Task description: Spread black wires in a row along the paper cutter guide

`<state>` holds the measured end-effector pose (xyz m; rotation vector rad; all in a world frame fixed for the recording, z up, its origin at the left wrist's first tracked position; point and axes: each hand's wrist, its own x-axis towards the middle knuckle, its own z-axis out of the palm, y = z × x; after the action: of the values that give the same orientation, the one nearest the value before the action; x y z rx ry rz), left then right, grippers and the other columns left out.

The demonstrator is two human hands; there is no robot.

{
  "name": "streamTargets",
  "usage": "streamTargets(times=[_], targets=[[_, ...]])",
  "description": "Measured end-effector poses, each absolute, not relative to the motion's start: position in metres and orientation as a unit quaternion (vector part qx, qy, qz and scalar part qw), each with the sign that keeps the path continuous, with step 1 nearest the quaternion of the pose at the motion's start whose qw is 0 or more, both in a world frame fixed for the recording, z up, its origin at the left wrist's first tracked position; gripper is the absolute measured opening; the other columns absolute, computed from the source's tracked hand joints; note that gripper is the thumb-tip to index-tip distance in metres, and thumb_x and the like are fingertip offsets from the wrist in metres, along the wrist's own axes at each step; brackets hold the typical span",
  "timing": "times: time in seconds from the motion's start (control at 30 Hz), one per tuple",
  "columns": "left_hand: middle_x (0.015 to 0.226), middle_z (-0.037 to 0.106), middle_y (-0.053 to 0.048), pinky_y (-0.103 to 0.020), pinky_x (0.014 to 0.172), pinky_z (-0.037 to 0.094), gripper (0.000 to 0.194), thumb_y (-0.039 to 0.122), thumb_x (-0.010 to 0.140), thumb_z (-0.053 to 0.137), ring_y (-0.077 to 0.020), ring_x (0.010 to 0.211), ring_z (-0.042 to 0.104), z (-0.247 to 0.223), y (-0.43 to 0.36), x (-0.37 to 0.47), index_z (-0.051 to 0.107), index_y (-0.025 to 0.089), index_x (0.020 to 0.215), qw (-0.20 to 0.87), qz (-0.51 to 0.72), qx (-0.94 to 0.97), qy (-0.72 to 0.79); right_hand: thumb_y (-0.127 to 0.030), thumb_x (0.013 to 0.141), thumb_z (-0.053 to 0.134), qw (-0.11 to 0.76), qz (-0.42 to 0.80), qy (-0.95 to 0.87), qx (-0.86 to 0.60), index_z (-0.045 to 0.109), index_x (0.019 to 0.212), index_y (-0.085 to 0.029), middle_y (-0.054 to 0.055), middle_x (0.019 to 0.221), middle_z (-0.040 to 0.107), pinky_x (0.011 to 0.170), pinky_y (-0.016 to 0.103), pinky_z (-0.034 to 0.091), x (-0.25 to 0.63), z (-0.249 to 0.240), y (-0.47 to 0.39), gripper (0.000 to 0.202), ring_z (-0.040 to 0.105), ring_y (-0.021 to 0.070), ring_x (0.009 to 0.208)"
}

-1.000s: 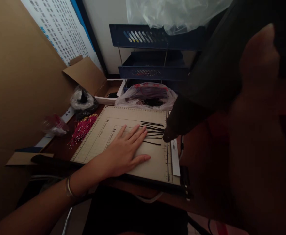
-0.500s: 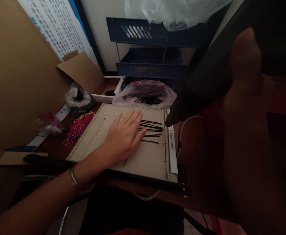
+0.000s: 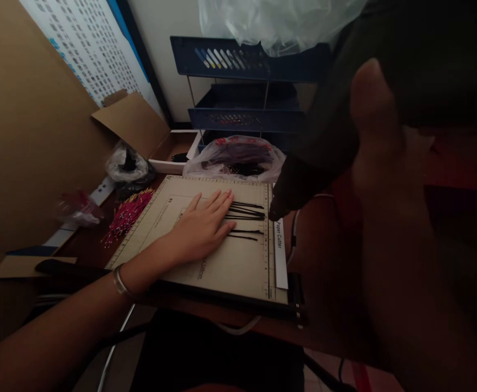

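Observation:
My left hand (image 3: 203,226) lies flat on the pale board of a paper cutter (image 3: 230,272), fingers stretched out. Several black cords (image 3: 244,209) run from under it toward the board's right edge; their other ends are hidden by the hand. Close to the camera on the right, my right hand (image 3: 381,158) is dark and blurred, its thumb pointing up and its other fingers not clearly visible. From beside it a dark tapering shape (image 3: 295,185) reaches to the board's right edge near the cord ends. I cannot make out whether it is a finger or an object.
A pink bundle of thin sticks or cords with yellowish tips (image 3: 128,218) lies left of the board. Behind are a plastic bag (image 3: 238,155) with dark contents, an open cardboard box (image 3: 134,125) and blue tiered trays (image 3: 246,117). A black handle (image 3: 59,265) sticks out at front left.
The view has shifted slightly. My right hand has moved left, and the dark tip has come a little nearer along the board's right edge. My left hand remains flat on the cords.

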<state>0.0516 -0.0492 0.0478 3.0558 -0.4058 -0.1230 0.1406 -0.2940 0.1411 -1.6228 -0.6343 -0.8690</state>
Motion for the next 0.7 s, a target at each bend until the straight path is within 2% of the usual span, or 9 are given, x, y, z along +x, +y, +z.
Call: streamTargets(times=[0.1, 0.2, 0.3, 0.37, 0.47, 0.6, 0.7], targets=[[0.178, 0.017, -0.009, -0.060, 0.135, 0.011, 0.072, 0.054, 0.112, 0.025, -0.0291, 0.167, 0.017, 0.054, -0.048, 0.052, 0.019, 0.014, 0.171, 0.043, -0.075, 0.987, -0.135, -0.066, 0.092, 0.061, 0.560, -0.384, -0.240, -0.694, 0.066, 0.140, -0.015, -0.002, 0.143, 0.066, 0.134, 0.023, 0.035, 0.145, 0.137, -0.295, 0.070, 0.046, 0.0154, 0.155], [0.178, 0.016, -0.009, -0.057, 0.136, 0.009, 0.076, 0.061, 0.112, 0.021, -0.0287, 0.167, 0.015, 0.051, -0.043, 0.050, 0.019, 0.015, 0.172, 0.051, -0.072, 0.983, -0.158, -0.066, 0.089, 0.066, 0.587, -0.374, -0.219, -0.683, 0.065, 0.142, -0.013, -0.001, 0.149, 0.062, 0.131, 0.020, 0.039, 0.151, 0.136, -0.298, 0.075, 0.047, 0.0160, 0.155], [0.178, 0.018, -0.007, -0.054, 0.136, 0.003, 0.080, 0.069, 0.110, 0.021, -0.0275, 0.167, 0.016, 0.046, -0.035, 0.047, 0.016, 0.019, 0.172, 0.037, -0.062, 0.976, -0.206, -0.060, 0.088, 0.071, 0.603, -0.383, -0.188, -0.674, 0.068, 0.139, -0.013, -0.002, 0.156, 0.056, 0.127, 0.020, 0.045, 0.156, 0.137, -0.300, 0.069, 0.047, 0.0164, 0.155], [0.178, 0.019, -0.006, -0.053, 0.136, 0.001, 0.082, 0.072, 0.109, 0.020, -0.0276, 0.167, 0.015, 0.046, -0.031, 0.045, 0.014, 0.021, 0.173, 0.028, -0.070, 0.972, -0.223, -0.057, 0.088, 0.073, 0.615, -0.361, -0.169, -0.681, 0.070, 0.136, -0.015, -0.004, 0.154, 0.057, 0.128, 0.022, 0.045, 0.157, 0.138, -0.299, 0.065, 0.051, 0.0159, 0.152], [0.178, 0.016, -0.008, -0.053, 0.136, 0.001, 0.084, 0.072, 0.108, 0.013, -0.0274, 0.168, 0.013, 0.050, -0.031, 0.046, 0.012, 0.018, 0.173, 0.025, -0.082, 0.973, -0.213, -0.054, 0.088, 0.074, 0.642, -0.338, -0.164, -0.668, 0.068, 0.138, -0.014, -0.001, 0.148, 0.064, 0.131, 0.027, 0.041, 0.159, 0.137, -0.295, 0.064, 0.057, 0.0166, 0.147], [0.179, 0.013, -0.006, -0.052, 0.136, 0.000, 0.085, 0.072, 0.108, 0.013, -0.0279, 0.168, 0.013, 0.049, -0.032, 0.046, 0.011, 0.018, 0.173, 0.032, -0.083, 0.974, -0.207, -0.047, 0.086, 0.079, 0.642, -0.373, -0.168, -0.648, 0.065, 0.140, -0.007, 0.006, 0.151, 0.062, 0.138, 0.032, 0.032, 0.161, 0.134, -0.291, 0.069, 0.049, 0.0200, 0.153], [0.179, 0.014, -0.003, -0.050, 0.136, -0.002, 0.083, 0.073, 0.108, 0.018, -0.0267, 0.167, 0.014, 0.046, -0.028, 0.040, 0.011, 0.021, 0.173, 0.037, -0.079, 0.973, -0.215, -0.050, 0.084, 0.079, 0.643, -0.360, -0.176, -0.652, 0.066, 0.138, -0.006, 0.006, 0.148, 0.064, 0.138, 0.032, 0.034, 0.160, 0.135, -0.296, 0.071, 0.052, 0.0199, 0.151]])
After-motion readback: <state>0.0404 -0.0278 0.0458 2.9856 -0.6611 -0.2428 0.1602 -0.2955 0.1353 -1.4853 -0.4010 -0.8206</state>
